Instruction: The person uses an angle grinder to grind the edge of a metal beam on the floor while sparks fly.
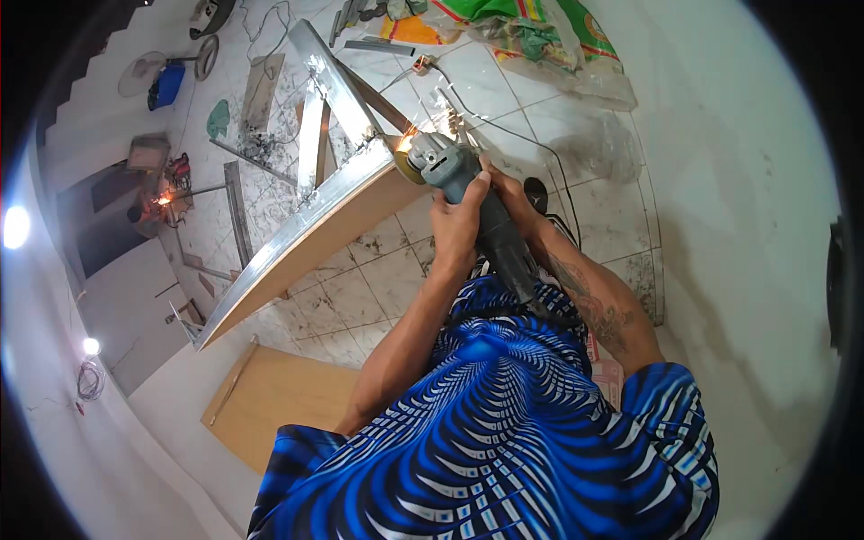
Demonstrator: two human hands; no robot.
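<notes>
Forearms [409, 315] converging toward twelve o'clock, our left grip [457, 220] and right grip [515, 198] wrap an angle grinder [500, 236], its disc [407, 168] sparking at a metal frame [333, 186] toward ten.

Floor [373, 279]: pale square tiles with dark joints, many smudged black. Right wall [738, 225]: plain, off-white, softly shadowed. Left: white surface [54, 405], wall or ceiling unclear; larger bright light [16, 227], smaller bright light [91, 346], cable coil [91, 381] near the latter. Lower left: tan panel [279, 396]
</notes>
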